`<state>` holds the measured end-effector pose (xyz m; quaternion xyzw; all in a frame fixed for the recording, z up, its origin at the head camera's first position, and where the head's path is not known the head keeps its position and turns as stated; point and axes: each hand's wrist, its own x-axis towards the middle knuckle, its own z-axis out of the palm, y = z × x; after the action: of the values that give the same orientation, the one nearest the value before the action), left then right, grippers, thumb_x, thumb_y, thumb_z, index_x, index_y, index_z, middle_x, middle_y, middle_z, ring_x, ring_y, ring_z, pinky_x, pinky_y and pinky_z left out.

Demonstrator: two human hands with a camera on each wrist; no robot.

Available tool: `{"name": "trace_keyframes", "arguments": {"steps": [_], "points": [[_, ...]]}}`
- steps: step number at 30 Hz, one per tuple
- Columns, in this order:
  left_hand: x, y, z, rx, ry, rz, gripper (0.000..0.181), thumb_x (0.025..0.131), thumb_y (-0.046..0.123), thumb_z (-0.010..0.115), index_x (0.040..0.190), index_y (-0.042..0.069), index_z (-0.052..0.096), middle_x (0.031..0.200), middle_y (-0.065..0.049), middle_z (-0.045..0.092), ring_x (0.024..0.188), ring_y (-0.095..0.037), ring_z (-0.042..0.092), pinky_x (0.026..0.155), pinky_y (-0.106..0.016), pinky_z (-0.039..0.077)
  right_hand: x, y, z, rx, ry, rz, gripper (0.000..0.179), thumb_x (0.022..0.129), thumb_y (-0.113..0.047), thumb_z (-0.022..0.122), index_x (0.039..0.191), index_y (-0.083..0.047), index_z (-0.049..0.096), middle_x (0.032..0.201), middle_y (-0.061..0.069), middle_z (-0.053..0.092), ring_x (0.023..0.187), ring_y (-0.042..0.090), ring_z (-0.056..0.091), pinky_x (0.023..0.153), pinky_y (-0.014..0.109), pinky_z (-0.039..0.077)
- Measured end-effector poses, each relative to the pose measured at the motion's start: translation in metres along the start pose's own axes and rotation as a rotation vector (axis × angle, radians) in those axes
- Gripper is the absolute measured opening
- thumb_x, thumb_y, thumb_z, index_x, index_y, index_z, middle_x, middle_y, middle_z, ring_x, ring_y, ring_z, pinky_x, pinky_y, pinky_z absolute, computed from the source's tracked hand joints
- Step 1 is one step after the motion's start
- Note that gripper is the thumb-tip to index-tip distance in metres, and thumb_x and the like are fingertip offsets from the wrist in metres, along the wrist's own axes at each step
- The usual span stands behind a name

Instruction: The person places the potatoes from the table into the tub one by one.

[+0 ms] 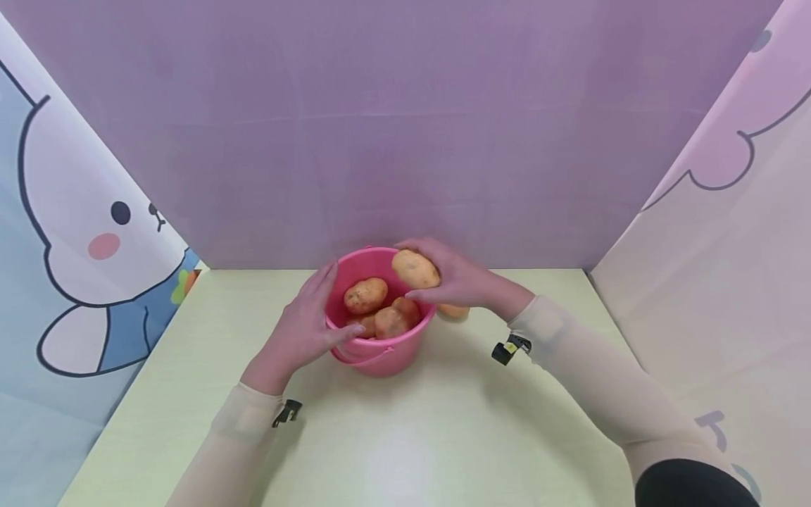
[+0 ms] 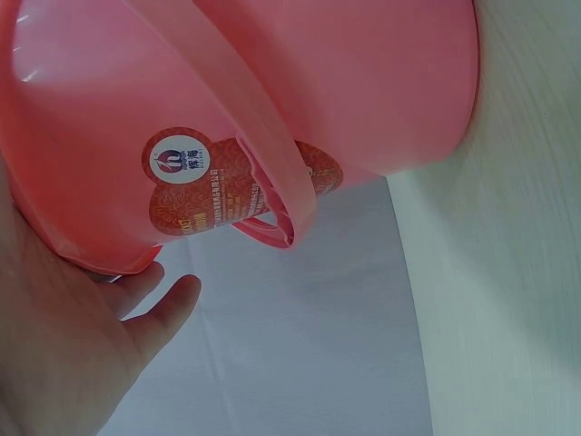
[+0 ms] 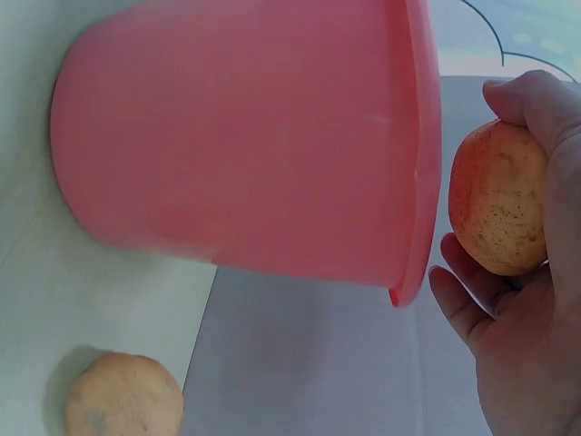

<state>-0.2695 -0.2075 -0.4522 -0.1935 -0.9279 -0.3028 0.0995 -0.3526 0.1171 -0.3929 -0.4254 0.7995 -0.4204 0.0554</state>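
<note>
A pink bucket (image 1: pixel 380 359) stands on the table with several potatoes (image 1: pixel 365 296) inside. My left hand (image 1: pixel 304 324) holds it at the left of its rim, the thumb over the front edge; two fingers (image 2: pixel 163 318) show past the rim in the left wrist view. Above the right side of the rim, my right hand (image 1: pixel 459 278) grips one tan potato (image 1: pixel 415 269) between thumb and fingers. In the right wrist view that potato (image 3: pixel 499 195) is just beyond the rim. Another potato (image 1: pixel 453 311) lies on the table right of the bucket, partly hidden by the right hand.
The pale table (image 1: pixel 405 443) runs back to a purple cloth wall (image 1: pixel 405 141). Printed cloth panels close off the left (image 1: pixel 95 296) and right (image 1: pixel 716 282) sides. The bucket's handle (image 2: pixel 272 154) hangs down at its front, across a red label (image 2: pixel 200 186).
</note>
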Motion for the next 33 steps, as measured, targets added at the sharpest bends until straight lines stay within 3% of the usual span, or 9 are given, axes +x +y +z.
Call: {"name": "trace_keyframes", "arguments": {"steps": [8, 19, 28, 33], "points": [[0.000, 0.000, 0.000, -0.007, 0.002, 0.009, 0.130, 0.085, 0.074, 0.084, 0.179, 0.014, 0.016, 0.182, -0.008, 0.022, 0.164, -0.039, 0.029, 0.112, -0.071, 0.050, 0.009, -0.006, 0.011, -0.042, -0.034, -0.026, 0.079, 0.089, -0.023, 0.094, 0.158, -0.025, 0.056, 0.147, -0.002, 0.058, 0.132, 0.020, 0.057, 0.104, 0.046, 0.059], [0.000, -0.002, 0.000, -0.005, 0.005, 0.021, 0.129, 0.087, 0.074, 0.082, 0.179, 0.015, 0.014, 0.183, -0.007, 0.020, 0.165, -0.038, 0.027, 0.114, -0.073, 0.048, 0.021, -0.012, 0.023, -0.072, -0.086, -0.092, 0.079, 0.092, -0.033, 0.091, 0.161, -0.026, 0.053, 0.150, -0.006, 0.058, 0.135, 0.015, 0.054, 0.105, 0.040, 0.059], [0.001, -0.001, 0.002, -0.016, 0.011, 0.019, 0.128, 0.086, 0.075, 0.082, 0.180, 0.020, 0.015, 0.183, -0.004, 0.022, 0.165, -0.036, 0.028, 0.110, -0.072, 0.051, 0.027, -0.016, 0.035, -0.003, -0.119, -0.038, 0.077, 0.093, -0.033, 0.090, 0.160, -0.026, 0.054, 0.156, -0.006, 0.053, 0.140, 0.016, 0.052, 0.107, 0.041, 0.058], [0.002, -0.002, 0.003, -0.024, 0.010, 0.021, 0.126, 0.087, 0.064, 0.088, 0.180, 0.023, 0.014, 0.183, -0.003, 0.022, 0.165, -0.035, 0.028, 0.113, -0.072, 0.049, 0.030, -0.017, 0.042, 0.026, -0.145, -0.010, 0.079, 0.093, -0.031, 0.091, 0.161, -0.021, 0.053, 0.153, -0.011, 0.054, 0.137, 0.012, 0.053, 0.106, 0.037, 0.058]]}}
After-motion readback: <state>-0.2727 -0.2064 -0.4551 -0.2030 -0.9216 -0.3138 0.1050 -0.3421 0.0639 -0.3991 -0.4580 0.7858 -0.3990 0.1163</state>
